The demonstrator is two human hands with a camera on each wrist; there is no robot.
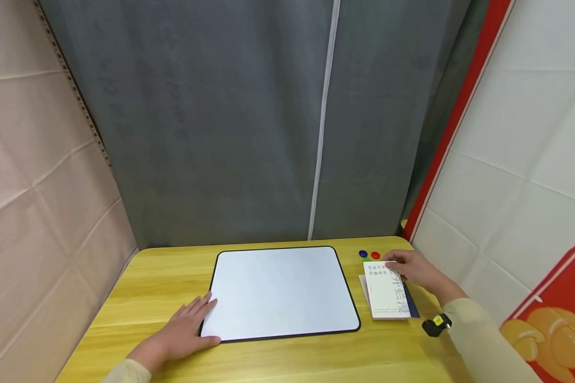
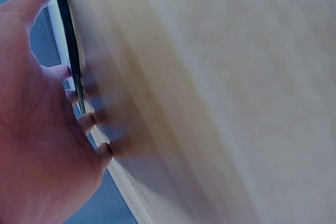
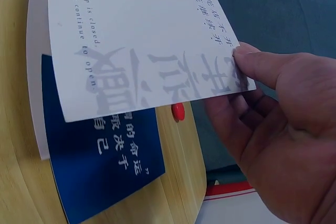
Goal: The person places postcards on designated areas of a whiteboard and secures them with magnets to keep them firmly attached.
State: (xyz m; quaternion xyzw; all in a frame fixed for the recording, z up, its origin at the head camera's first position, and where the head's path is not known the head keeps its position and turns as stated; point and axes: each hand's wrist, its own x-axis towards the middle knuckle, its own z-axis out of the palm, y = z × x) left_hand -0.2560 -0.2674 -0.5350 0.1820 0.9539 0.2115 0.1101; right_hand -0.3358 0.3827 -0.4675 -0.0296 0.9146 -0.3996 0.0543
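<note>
Cream sleeves (image 1: 489, 340) come nearest the camera, with a small black device (image 1: 433, 327) at my right wrist. Below them spreads the yellow wood-grain table (image 1: 287, 364). My left hand (image 1: 182, 329), fingers spread wide, rests on the left edge of a black-rimmed white board (image 1: 282, 292), thumb at the near left corner. To the right of the board, my right hand (image 1: 413, 268) pinches the far right corner of a white printed card (image 1: 382, 298) between thumb and fingers. That card is tilted above 2 others on the table: a blue card (image 3: 105, 166) lying over a pale card (image 3: 35, 87). Just beyond are a blue disc (image 1: 363, 254), a red disc (image 1: 376, 255) and a green piece (image 1: 366, 259) partly hidden by the white card. Farther back hangs a grey curtain (image 1: 220, 133) with 1 light vertical strip (image 1: 323, 111)
</note>
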